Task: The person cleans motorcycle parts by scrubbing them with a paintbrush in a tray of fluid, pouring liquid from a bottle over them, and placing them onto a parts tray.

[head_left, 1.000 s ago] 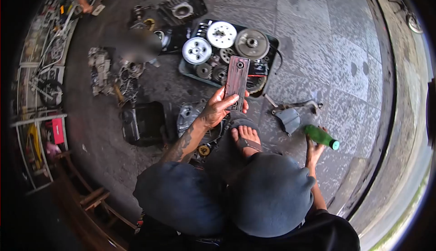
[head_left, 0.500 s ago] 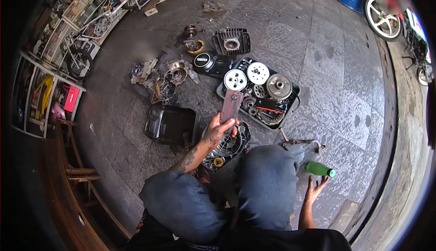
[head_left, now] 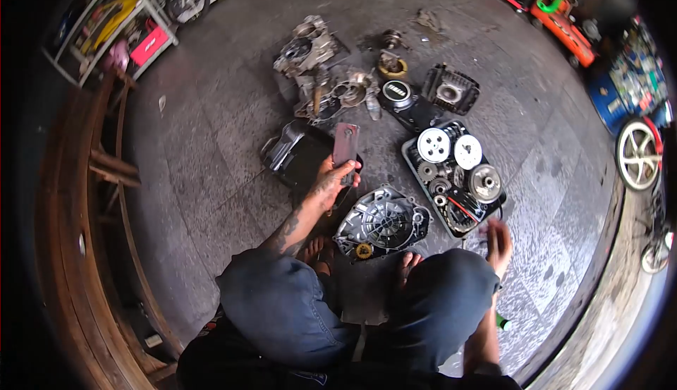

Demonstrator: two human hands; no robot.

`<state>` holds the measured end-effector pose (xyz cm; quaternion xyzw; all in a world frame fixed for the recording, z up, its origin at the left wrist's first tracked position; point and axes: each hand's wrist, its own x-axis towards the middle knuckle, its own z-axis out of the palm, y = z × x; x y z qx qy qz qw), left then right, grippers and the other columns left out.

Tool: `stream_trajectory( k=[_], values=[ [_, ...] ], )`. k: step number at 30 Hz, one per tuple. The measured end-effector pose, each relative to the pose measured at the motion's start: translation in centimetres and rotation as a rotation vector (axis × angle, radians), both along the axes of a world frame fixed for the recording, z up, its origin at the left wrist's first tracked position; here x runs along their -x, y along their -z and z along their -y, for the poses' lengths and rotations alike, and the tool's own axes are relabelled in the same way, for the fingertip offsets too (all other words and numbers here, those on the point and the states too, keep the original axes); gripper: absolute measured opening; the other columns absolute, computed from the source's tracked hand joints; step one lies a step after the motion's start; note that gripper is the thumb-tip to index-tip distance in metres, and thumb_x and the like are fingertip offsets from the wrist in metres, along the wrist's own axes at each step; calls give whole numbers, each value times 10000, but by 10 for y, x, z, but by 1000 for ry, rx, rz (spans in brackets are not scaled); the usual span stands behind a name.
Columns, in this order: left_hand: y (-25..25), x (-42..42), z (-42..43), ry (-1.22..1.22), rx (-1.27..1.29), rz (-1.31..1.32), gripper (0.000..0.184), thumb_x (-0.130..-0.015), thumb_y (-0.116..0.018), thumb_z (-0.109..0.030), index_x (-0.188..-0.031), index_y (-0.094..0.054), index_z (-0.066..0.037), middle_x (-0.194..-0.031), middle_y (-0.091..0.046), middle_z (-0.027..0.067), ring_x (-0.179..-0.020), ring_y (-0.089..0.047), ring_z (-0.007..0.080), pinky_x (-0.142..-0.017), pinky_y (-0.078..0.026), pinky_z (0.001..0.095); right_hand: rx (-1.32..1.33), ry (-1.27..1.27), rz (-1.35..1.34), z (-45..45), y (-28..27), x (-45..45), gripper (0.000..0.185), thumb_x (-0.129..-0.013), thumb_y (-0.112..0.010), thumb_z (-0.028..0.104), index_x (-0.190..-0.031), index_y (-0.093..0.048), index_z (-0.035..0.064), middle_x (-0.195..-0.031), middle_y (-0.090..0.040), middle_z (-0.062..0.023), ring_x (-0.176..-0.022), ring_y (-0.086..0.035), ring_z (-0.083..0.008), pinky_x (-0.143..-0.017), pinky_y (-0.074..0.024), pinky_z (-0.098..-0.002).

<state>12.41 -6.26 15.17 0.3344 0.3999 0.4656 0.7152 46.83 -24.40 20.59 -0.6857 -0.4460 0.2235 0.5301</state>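
My left hand (head_left: 331, 182) is closed around a flat reddish-brown rectangular piece (head_left: 345, 143) with a small round spot near its top, upright over the edge of a black open bin (head_left: 300, 151). My right hand (head_left: 498, 245) is beside the near corner of a tray (head_left: 451, 229); its fingers are smeared by motion. Gears, white discs and a clutch basket (head_left: 484, 183) fill that tray. Between my feet lies an engine side cover (head_left: 386, 222) with a yellow-brown round part (head_left: 364, 251). A green bottle (head_left: 503, 321) shows partly behind my right forearm.
Dirty engine castings (head_left: 308, 48), a black cover with a round badge (head_left: 396, 92) and a finned cylinder part (head_left: 451, 90) lie farther out on the floor. A wooden bench (head_left: 84, 249) runs along the left. A blue drum (head_left: 612, 104) and motorcycle wheel (head_left: 638, 156) stand at right.
My right hand has left the green bottle and moved forward to the tray's near corner. The view has shifted. My left hand still holds the reddish-brown piece, now beside the black bin.
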Motion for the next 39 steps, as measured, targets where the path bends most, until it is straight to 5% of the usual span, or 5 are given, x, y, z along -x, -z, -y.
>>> stream_trajectory(
  k=[4, 10, 15, 27, 39],
  values=[
    [35, 70, -9, -192, 17, 48, 336, -854, -604, 7, -1172, -522, -66, -1042, -640, 101, -828, -649, 217, -762, -545, 370, 51, -655, 228, -140, -1, 53, 352, -843, -535, -105, -1155, -635, 24, -1028, -709, -131, -945, -690, -197, -815, -527, -317],
    [76, 144, -18, -402, 64, 73, 431, -805, -568, 73, -1213, -513, -55, -1061, -626, 97, -870, -637, 230, -841, -538, 408, 124, -1381, 861, -220, 81, 191, 494, -771, -624, 35, -1240, -601, 189, -1248, -588, -89, -1211, -517, -291, -1012, -435, -409],
    [88, 146, -41, -381, 168, 241, 646, -943, -343, -652, -1192, -534, -87, -1029, -643, 110, -881, -632, 234, -841, -526, 408, 266, -1567, 1031, -238, 143, 253, 509, -786, -639, 106, -1261, -594, 285, -1420, -416, -92, -1326, -386, -364, -1060, -392, -463],
    [141, 137, -55, -231, 474, 140, 465, -1012, -391, -460, -1222, -536, -70, -1029, -650, 128, -911, -640, 226, -832, -540, 402, -110, -919, -64, -293, 120, 300, 322, -832, -612, -10, -1152, -635, 24, -1061, -681, -162, -901, -688, -325, -759, -563, -354],
    [152, 129, -54, -167, 479, 325, 452, -988, -433, -500, -1220, -564, -136, -1112, -630, 48, -1046, -585, 228, -921, -476, 530, -42, -1071, -75, -293, 166, 307, 246, -846, -616, -15, -1081, -678, 20, -977, -710, -143, -831, -703, -245, -727, -564, -315]
  ],
)
